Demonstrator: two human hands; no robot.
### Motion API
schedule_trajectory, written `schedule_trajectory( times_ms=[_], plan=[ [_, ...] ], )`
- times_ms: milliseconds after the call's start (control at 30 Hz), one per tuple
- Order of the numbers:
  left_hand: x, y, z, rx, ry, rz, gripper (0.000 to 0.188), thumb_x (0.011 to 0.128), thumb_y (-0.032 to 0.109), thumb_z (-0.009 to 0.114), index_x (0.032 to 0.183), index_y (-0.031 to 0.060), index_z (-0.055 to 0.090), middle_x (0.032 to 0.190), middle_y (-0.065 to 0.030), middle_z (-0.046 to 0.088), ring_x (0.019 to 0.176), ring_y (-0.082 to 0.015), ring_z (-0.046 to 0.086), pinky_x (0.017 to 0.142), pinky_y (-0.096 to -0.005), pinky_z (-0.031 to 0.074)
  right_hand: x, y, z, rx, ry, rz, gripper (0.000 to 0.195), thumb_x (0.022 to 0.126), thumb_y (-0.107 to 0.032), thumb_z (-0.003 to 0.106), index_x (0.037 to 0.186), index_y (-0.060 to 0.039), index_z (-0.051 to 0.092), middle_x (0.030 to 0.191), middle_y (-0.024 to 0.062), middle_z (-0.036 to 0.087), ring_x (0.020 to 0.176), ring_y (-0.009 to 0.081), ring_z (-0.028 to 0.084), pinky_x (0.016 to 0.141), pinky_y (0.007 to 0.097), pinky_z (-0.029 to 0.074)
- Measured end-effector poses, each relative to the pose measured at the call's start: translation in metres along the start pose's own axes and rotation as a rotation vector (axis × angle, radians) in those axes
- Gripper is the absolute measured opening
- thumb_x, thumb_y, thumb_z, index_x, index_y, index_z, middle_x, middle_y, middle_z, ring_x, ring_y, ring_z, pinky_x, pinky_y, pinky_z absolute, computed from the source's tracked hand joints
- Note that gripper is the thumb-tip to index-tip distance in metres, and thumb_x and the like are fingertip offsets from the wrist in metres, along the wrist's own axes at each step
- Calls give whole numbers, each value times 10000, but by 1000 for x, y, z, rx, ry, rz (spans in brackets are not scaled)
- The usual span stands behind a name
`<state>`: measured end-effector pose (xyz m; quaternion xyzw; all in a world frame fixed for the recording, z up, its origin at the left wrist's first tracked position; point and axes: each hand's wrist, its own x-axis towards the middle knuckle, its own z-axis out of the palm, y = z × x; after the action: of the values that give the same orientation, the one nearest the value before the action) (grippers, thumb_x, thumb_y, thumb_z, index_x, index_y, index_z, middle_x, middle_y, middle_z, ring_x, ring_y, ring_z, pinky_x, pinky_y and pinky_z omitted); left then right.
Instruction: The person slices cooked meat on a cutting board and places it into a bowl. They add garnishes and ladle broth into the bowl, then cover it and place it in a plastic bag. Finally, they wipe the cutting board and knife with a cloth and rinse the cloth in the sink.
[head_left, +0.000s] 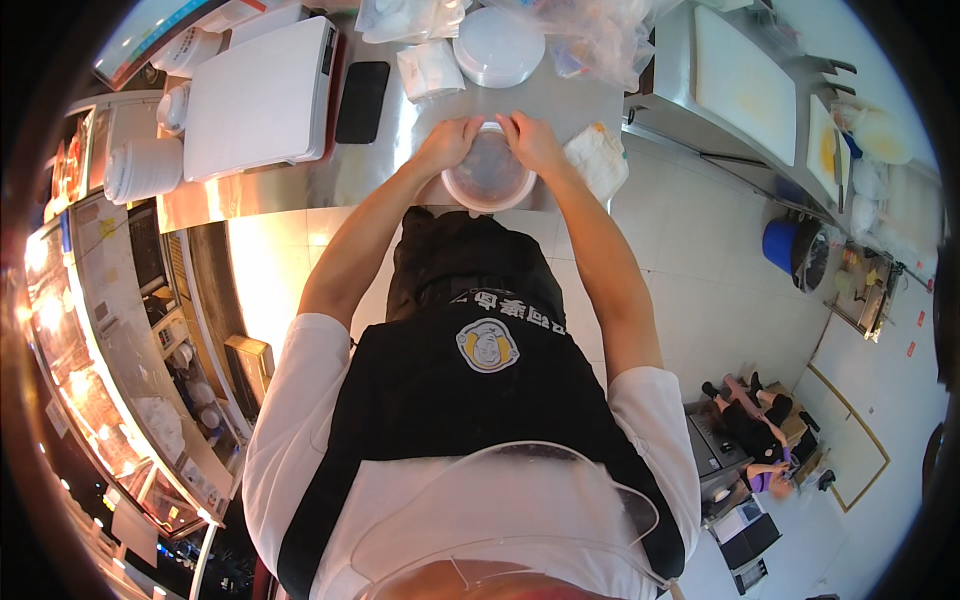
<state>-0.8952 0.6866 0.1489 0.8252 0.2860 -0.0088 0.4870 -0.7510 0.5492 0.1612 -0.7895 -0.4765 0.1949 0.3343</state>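
Observation:
A round plastic tub with a translucent lid (489, 176) stands at the front edge of the stainless steel counter (352, 176). Both hands grip its far rim. My left hand (450, 142) is on the far left of the rim, and my right hand (534, 142) is on the far right, thumbs towards each other. Dark contents show dimly through the lid; what they are I cannot tell. Just beyond the tub lie a stack of round clear lids (499, 46) and a white packet of tissues (430, 70). A folded white cloth (598, 159) rests beside my right forearm.
Left on the counter are a black phone (363, 102), a large white box-like appliance (259, 97) and stacked white bowls (144, 170). Plastic bags (600, 37) lie at the back. Cutting boards (746, 82) and a knife (839, 172) occupy the right-hand counter. A person (757, 427) sits far off.

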Motion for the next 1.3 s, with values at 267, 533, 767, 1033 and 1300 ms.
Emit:
schedule_trajectory(
  times_ms=[267,533,767,1033,1300],
  plan=[
    [-37,-3,1,-93,293,-203,508,987,449,433,945,-6,656,852,-238,669,858,-426,637,786,-458,495,-42,-27,-8,41,429,462,467,999,-433,404,925,-22,613,762,229,656,733,455,627,652,516,474],
    [-32,0,20,-125,322,-133,543,1013,436,379,900,-18,654,811,-237,664,804,-424,637,751,-470,491,-62,-25,30,-2,559,490,497,1009,-371,390,792,16,613,725,271,622,699,474,595,642,532,456],
    [-53,15,3,-437,124,-439,539,1019,412,373,883,-33,645,728,-212,634,699,-340,640,714,-450,506,-44,-6,-5,142,471,499,490,1002,-403,415,817,2,620,760,255,633,734,456,607,651,527,458],
    [-24,0,23,-165,192,-261,662,1007,503,328,860,-35,684,878,-293,657,911,-462,628,850,-483,479,-78,-27,31,166,578,544,501,1008,-387,376,861,26,619,783,257,640,798,458,612,707,524,456],
    [-33,-4,24,-235,153,-356,675,999,536,302,1020,-20,684,996,-320,641,1018,-472,611,904,-498,476,-77,-9,14,-90,419,421,475,1000,-412,398,976,-16,659,890,240,671,817,438,637,743,514,489]
  ],
)
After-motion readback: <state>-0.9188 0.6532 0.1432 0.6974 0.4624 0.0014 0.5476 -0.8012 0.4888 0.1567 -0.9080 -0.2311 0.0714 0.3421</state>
